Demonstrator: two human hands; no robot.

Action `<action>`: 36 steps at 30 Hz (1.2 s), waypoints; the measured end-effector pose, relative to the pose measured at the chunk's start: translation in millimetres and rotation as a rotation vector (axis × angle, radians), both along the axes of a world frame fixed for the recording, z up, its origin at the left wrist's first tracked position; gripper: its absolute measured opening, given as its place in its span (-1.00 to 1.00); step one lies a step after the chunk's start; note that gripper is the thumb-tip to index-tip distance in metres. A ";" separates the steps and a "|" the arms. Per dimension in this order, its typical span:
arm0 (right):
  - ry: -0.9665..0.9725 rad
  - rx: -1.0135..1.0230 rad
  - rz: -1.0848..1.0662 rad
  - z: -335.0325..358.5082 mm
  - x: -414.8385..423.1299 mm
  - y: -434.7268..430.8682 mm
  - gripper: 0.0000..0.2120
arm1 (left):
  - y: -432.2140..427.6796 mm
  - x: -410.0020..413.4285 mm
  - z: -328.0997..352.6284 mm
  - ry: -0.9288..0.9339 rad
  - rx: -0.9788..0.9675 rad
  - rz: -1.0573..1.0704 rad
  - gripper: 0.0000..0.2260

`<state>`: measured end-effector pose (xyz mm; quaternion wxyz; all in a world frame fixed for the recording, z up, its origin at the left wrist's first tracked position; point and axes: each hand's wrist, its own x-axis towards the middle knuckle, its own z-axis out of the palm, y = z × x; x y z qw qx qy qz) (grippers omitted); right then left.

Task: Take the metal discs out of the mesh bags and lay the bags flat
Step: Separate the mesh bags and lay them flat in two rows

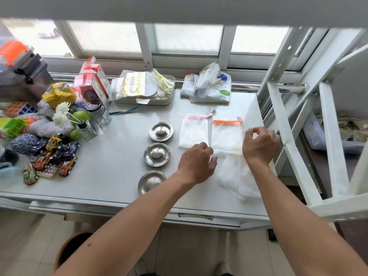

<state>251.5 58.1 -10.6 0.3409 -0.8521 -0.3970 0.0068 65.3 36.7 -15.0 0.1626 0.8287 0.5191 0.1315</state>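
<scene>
We see the orange bag (227,136) flat, mouth pointing away; both hands (197,162) (260,144) curl loosely, holding nothing clearly.

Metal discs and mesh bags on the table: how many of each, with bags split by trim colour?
Round silver metal discs: 3
Pink-trimmed white mesh bag: 1
Orange-trimmed white mesh bag: 1
Crumpled white mesh bag, trim hidden: 1
Total: 6

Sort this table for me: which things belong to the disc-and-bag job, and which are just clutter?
Job: three metal discs, pink-trimmed bag, orange-trimmed bag, third mesh bag under both hands.
Clutter: toy cars, glass jar, tray of zip bags, puzzle cube.
</scene>
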 end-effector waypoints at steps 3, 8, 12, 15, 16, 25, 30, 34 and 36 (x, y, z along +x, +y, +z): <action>0.003 0.018 -0.014 -6.5 2.9 -24.6 -0.74 | -20.1 22.8 -0.2 0.047 -0.227 0.032 -0.61; 0.052 -0.160 0.038 -21.5 9.8 -50.9 -0.62 | -34.0 51.8 2.0 -0.031 -0.403 0.187 -0.73; 0.103 -0.211 0.060 -22.8 11.0 -61.9 -0.70 | -46.1 55.6 11.3 -0.170 -0.518 0.257 -0.89; 0.135 -0.259 0.064 -21.0 11.0 -70.9 -0.73 | -54.3 45.9 17.5 -0.321 -0.650 0.314 -0.92; 0.136 -0.277 0.068 -20.7 11.2 -74.3 -0.72 | -56.6 40.1 17.3 -0.352 -0.686 0.336 -0.91; 0.107 -0.403 0.206 -18.3 -0.6 -90.8 -0.67 | -70.6 -34.9 10.5 -0.553 -0.949 0.565 -0.94; 0.114 -0.385 0.232 -17.2 -9.0 -90.9 -0.72 | -69.3 -68.7 13.1 -0.737 -0.775 0.802 -0.83; 0.151 -0.320 0.259 -18.4 -11.1 -86.6 -0.81 | -72.4 -67.5 13.1 -0.708 -0.608 0.818 -0.88; 0.171 -0.285 0.269 -16.9 -13.4 -85.4 -0.84 | -74.1 -60.7 11.7 -0.736 -0.595 0.818 -0.89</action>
